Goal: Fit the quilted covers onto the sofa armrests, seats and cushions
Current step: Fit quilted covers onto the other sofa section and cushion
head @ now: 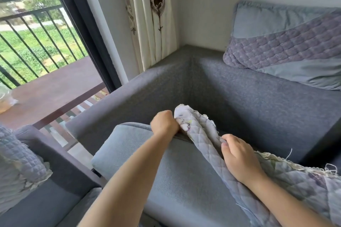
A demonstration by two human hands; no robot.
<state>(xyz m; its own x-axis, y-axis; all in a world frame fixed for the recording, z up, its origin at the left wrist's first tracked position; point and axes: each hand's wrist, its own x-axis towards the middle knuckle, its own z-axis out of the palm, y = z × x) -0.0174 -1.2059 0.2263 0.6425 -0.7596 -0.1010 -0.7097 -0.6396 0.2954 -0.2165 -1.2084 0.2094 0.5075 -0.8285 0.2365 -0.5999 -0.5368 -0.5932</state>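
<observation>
Both hands, left (164, 122) and right (238, 155), grip the quilted cover (201, 134) over a seat cushion (175, 180) in the sofa (249, 94) corner; a covered pillow (287, 44) leans behind, curtain (153, 14) beyond.

I'm seeing a pale lilac cover (201, 134) with diamond quilting and cream lace trim, over a dark grey sofa (249, 94). The pillow (287, 42) is blue-grey with a purple quilted band, and the curtain (153, 11) is cream with brown scrollwork.

Soft daylight enters through the window (36, 29) at left; shadows are faint, edges bend, detail slightly soft.
</observation>
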